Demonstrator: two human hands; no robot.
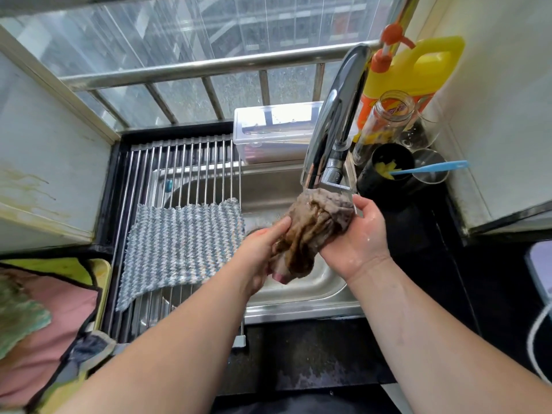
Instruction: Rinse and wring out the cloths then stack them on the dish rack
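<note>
A wet brown cloth [310, 231] is bunched up over the steel sink [298, 306], right under the chrome faucet [334, 124]. My left hand [260, 252] grips its lower end and my right hand [358, 234] holds its upper end from the right. A blue and white woven cloth [182, 249] lies flat on the roll-up dish rack [176, 162], which covers the sink's left half.
A clear plastic box [274, 132] sits behind the sink. At the right stand a yellow detergent jug [418, 67], a glass jar [385, 121] and a black cup with a blue-handled tool [430, 168]. More cloths, pink [53, 321] and green [18, 318], lie at the left.
</note>
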